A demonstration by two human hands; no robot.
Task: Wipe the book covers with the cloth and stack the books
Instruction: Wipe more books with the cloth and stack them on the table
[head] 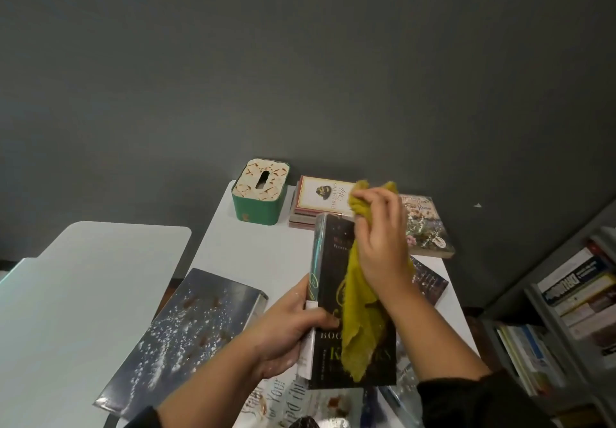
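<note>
Black book (336, 261) held upright above table (260, 247), spine clamped by left hand (286, 331); cloth (361, 307) bunched in right hand (383, 244), draped over cover; wiping judged midway; small stack (316, 204) formed at back; several books (180, 341) left loose.

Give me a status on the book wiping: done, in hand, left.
Done: a small stack sits beside the tissue box. In hand: the left hand holds a black book while the right hand drags the yellow cloth over its cover. Left: the silver book and floral book lie unstacked.
</note>
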